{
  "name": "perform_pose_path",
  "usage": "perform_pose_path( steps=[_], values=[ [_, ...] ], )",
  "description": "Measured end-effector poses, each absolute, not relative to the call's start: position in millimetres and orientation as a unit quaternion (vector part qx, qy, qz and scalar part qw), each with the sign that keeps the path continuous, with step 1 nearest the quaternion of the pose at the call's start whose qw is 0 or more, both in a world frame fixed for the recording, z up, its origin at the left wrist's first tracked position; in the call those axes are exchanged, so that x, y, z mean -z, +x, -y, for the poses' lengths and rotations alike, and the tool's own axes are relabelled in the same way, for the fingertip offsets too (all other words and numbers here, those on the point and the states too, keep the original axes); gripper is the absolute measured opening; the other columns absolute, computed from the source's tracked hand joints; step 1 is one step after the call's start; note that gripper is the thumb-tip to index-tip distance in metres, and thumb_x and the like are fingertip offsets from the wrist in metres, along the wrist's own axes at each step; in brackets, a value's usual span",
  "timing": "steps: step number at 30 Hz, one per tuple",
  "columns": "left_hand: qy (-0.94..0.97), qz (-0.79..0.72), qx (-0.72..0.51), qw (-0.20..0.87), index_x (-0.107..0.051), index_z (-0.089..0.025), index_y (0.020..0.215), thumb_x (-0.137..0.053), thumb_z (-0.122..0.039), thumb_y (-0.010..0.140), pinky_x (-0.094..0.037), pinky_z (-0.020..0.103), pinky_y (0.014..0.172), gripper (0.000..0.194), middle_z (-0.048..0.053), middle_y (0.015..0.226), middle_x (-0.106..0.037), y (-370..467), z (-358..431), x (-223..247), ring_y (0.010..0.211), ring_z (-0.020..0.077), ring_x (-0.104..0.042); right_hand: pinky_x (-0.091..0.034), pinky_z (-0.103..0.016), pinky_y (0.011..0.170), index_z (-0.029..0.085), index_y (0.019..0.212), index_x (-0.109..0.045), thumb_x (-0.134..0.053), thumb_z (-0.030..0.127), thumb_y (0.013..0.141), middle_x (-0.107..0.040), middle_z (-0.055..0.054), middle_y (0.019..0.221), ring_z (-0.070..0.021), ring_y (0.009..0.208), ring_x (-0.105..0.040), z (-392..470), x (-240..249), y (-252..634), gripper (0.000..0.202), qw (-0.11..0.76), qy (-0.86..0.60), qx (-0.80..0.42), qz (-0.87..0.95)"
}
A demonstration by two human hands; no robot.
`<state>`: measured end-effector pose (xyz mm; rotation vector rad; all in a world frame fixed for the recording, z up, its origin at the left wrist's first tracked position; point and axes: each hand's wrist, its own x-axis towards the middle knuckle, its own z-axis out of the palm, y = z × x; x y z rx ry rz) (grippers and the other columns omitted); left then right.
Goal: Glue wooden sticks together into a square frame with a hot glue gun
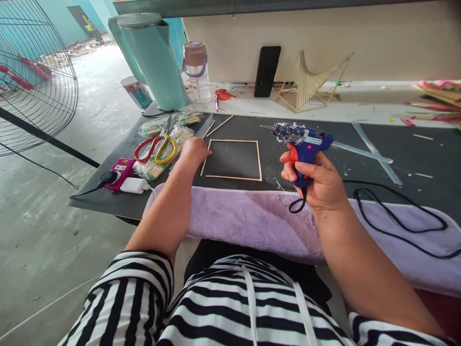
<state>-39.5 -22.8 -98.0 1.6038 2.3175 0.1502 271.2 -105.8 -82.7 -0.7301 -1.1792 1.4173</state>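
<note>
Presently, a blue glue gun [306,139] is gripped in the right hand [320,180], its orange trigger met by the fingers and its nozzle pointed leftward over the dark worktop [237,129]. A small red light is shown on the gun's side. The left hand [194,154] is placed beside the upper left corner of a four-sided stick frame [259,161], its fingers drawn together; whether anything is pinched in it cannot be told. The frame is laid flat on the worktop, between the two hands, and a small gap is seen at its lower left corner.

Just beyond the left forearm, red-and-yellow scissors [166,138] are rested on wrapped bundles of sticks [185,137], near a pink power strip [120,170]. A lilac towel [237,211] is spread along the near edge, and its right part is crossed by a black cable [389,211]. Behind the gun, two clear rods [376,151] are seen crossed. Farther back, a black phone [267,72] is propped upright beside a twisted stick model [308,86], while a drink bottle [197,72] is stood next to a teal jug [153,62].
</note>
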Motion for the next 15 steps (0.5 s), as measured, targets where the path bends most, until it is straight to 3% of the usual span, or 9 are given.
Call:
perform_pose_path(
  steps=[5,15],
  values=[
    [0.577,-0.800,-0.068,0.148,-0.075,-0.017,0.087,-0.073,-0.033,0.082,-0.058,0.029,0.078,0.017,0.008,0.072,-0.074,-37.0,24.8,98.5,0.082,0.0219,-0.073,-0.044,-0.034,0.056,0.027,0.090,-0.072,-0.073,0.022,0.070,-0.071,-0.001,0.093,-0.0118,0.056,-0.049,106.7,81.8,270.0,0.021,0.551,-0.309,-0.598,0.493],
    [0.567,-0.806,-0.054,0.160,-0.075,-0.016,0.096,-0.071,-0.033,0.085,-0.058,0.029,0.080,0.020,0.007,0.073,-0.074,-33.0,22.3,99.4,0.080,0.0210,-0.074,-0.044,-0.034,0.054,0.029,0.094,-0.073,-0.073,0.022,0.068,-0.072,0.000,0.089,-0.0121,0.055,-0.049,108.6,78.7,267.3,0.027,0.547,-0.323,-0.593,0.495]
  ],
)
